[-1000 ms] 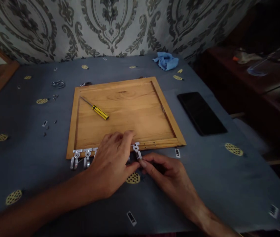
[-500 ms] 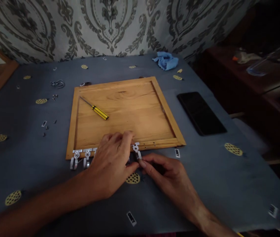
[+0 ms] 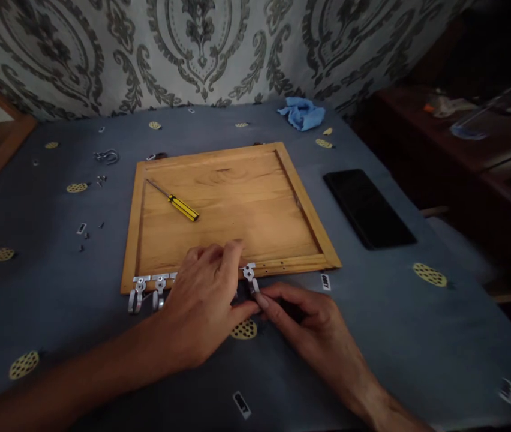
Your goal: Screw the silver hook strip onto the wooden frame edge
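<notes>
My right hand pinches the curved lower end of a silver metal hook between thumb and forefinger. The hook's plate lies against the near rail of a framed wooden panel. From the left, my left hand rests over this rail with bent fingers. Its thumb reaches to the hook's lower end, close to my right fingertips; what its other fingers grip is hidden. Left of that hand, two more metal hooks sit along the rail. A yellow-handled screwdriver lies on the panel.
Small screws and a loose hook lie left of the panel on the blue patterned cloth. A black phone lies on the right. A crumpled blue cloth is at the back, before the patterned curtain.
Both hands keep nearly the same hold at the hook. The whole view has shifted slightly, with things a little lower in the picture.
</notes>
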Motion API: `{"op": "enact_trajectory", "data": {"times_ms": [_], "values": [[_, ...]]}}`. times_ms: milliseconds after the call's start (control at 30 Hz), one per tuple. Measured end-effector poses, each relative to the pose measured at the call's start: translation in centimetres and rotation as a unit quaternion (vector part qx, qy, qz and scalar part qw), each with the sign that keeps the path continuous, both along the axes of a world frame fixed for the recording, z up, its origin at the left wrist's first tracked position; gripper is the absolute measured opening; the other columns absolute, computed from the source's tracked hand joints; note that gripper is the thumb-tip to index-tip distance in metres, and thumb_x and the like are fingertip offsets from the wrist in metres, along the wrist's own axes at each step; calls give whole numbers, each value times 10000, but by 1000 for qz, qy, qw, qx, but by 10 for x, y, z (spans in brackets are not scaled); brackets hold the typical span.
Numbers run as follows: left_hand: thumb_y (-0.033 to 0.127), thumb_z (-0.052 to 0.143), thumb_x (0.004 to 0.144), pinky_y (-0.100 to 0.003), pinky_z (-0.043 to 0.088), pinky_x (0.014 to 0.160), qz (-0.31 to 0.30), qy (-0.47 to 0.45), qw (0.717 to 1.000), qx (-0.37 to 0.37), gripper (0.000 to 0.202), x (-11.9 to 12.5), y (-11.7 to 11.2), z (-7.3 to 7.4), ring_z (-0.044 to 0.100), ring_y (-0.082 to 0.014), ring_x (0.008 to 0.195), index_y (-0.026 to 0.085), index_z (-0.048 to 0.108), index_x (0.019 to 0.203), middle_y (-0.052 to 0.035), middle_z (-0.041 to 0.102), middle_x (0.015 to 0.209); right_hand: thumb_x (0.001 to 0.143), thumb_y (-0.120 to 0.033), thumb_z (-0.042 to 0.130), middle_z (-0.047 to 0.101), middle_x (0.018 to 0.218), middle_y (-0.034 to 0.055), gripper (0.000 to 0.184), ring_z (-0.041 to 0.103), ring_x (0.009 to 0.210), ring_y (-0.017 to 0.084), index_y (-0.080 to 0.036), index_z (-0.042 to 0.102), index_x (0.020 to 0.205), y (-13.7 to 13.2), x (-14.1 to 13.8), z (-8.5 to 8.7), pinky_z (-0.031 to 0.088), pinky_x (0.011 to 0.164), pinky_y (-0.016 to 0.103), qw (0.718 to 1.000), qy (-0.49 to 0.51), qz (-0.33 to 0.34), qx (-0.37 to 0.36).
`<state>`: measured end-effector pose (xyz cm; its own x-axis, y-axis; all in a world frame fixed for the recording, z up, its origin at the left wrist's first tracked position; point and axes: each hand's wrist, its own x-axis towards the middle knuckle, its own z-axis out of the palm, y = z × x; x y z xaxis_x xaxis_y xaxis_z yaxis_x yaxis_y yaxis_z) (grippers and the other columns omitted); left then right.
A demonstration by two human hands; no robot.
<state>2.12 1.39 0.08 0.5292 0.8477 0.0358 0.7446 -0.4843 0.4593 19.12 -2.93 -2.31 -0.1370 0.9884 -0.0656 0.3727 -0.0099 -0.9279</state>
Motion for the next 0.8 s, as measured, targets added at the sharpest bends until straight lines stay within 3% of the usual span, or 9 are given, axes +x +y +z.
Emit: {"op": "enact_trajectory", "data": {"times_ms": [267,367,467,567,800], "values": [[254,760,735,-493,469,860,6,-7,1000,9,623,2,0,-2,611,-314,995,149,379,1216,-102,665,1049,924,-329,514,674,624,-14,269,633,566,119,-211,693,761,-1,2,1,489,502,212,999,-34,12,34],[252,762,726,-496,470,860,7,-7,1000,16,632,1,-1,-2,609,-317,1001,146,378,1216,-107,663,1052,932,-279,517,719,715,2,217,682,627,130,-212,704,845,1,4,3,544,549,218,992,-77,0,103],[251,762,724,-501,470,860,6,-6,1000,22,634,1,-1,-2,609,-321,1010,150,375,1216,-117,659,1068,934,-192,512,744,948,52,189,721,835,155,-190,697,970,4,9,5,604,736,259,966,-143,23,215],[250,765,721,-499,472,854,3,-4,1000,27,627,1,-1,-1,614,-322,1005,152,375,1202,-126,657,1070,942,-117,471,708,1151,84,260,696,1017,164,-161,673,1100,9,16,6,594,877,286,932,-205,92,285],[256,785,704,-490,476,854,-1,-11,999,35,653,2,-1,-2,620,-315,992,155,362,1190,-121,657,1054,960,-105,432,661,1261,87,331,669,1093,172,-146,618,1231,18,34,-1,592,906,291,900,-261,175,301]]}}
